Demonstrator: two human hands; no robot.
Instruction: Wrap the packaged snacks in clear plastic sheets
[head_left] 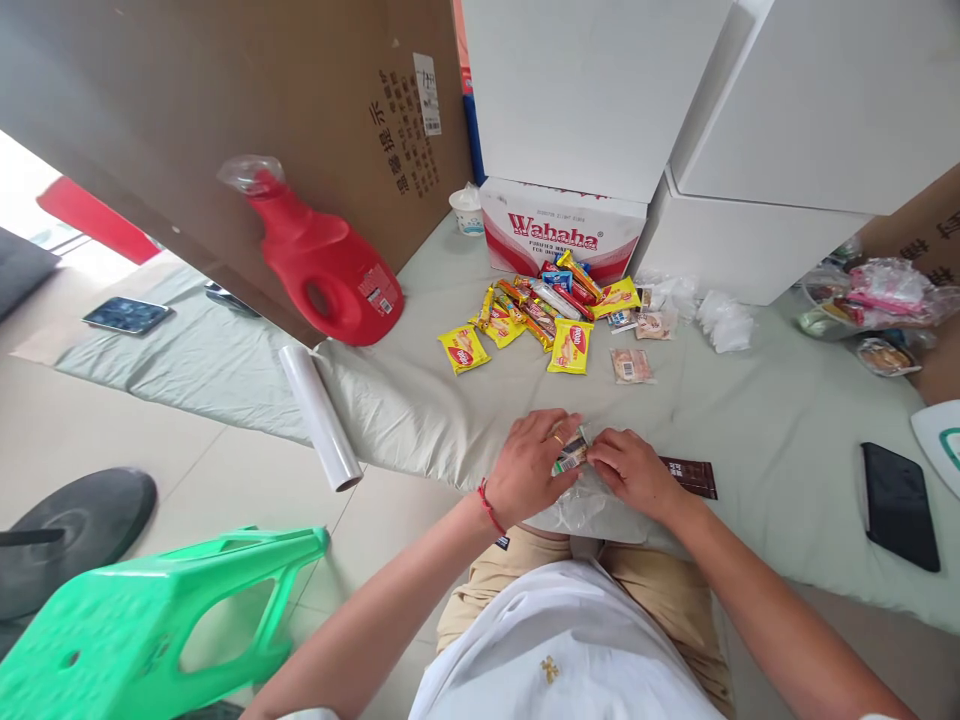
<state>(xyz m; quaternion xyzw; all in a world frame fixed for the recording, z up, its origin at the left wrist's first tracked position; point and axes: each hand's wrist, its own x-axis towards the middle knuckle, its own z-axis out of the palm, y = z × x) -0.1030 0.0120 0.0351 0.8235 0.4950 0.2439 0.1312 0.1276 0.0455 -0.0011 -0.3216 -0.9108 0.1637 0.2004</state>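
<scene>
A small snack packet (573, 452) with a barcode lies between my hands near the cloth's front edge. My left hand (531, 458) has its fingers curled over the packet's left side, thumb below it. At the right end, the fingertips of my right hand (631, 468) pinch together on the wrapper. Under both hands spreads a crumpled clear plastic bag (592, 515). A dark brown packet (694, 478) lies just beyond my right wrist. Farther back is a pile of wrapped snacks, with a yellow packet (570, 347) at its front and a pinkish packet (631, 366) beside it.
A Wahaha carton (564, 228) stands behind the snacks, beneath white boxes (592, 90). To the left are a red jug (326, 265), a plastic-film roll (321, 418) and a green stool (135, 610). A black phone (900, 507) and bagged food (877, 300) lie right.
</scene>
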